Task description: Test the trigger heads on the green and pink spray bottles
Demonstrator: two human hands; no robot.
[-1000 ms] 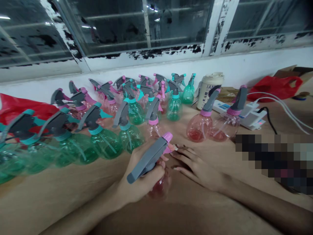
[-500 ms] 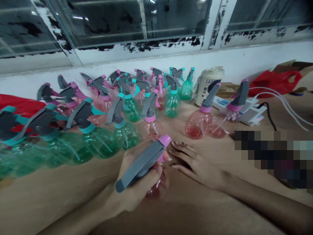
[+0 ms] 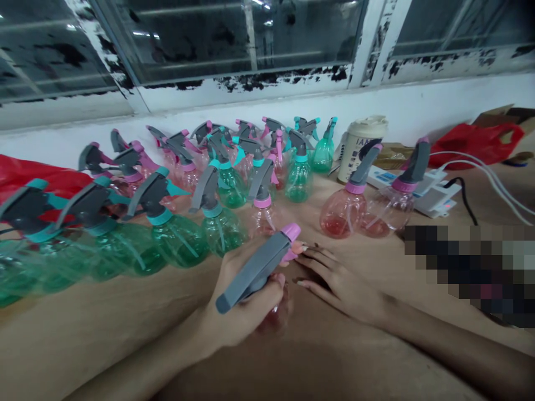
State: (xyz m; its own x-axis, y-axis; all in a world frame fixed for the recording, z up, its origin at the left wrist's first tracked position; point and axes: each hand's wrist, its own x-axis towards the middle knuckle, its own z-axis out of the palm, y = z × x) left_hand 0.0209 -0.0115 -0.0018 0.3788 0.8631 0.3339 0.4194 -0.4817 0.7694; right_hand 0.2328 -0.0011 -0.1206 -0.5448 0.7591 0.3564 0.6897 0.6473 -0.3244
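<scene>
My left hand (image 3: 238, 295) is wrapped round the neck of a spray bottle (image 3: 261, 264) with a grey and pink head and a clear pink body. Its nozzle points away to the right, and the fingers hide most of the neck. Resting on the table beside it, my right hand (image 3: 340, 281) is open with fingers spread, close to the left fingertips. Just beyond the left hand stands another pink spray bottle (image 3: 262, 214). A green spray bottle (image 3: 221, 225) is to its left, the nearest of a row of several green ones. Two pink spray bottles (image 3: 343, 209) stand past my right hand.
More green and pink spray bottles (image 3: 298, 175) crowd the back by the wall. A paper coffee cup (image 3: 360, 147), a white power strip (image 3: 437, 197) with cables and a red plastic bag (image 3: 476, 147) are at the right. Another red bag (image 3: 37, 172) lies at the left.
The view shifts a little and back. My left hand and the held spray bottle tilt slightly, then return. My right hand stays on the table.
</scene>
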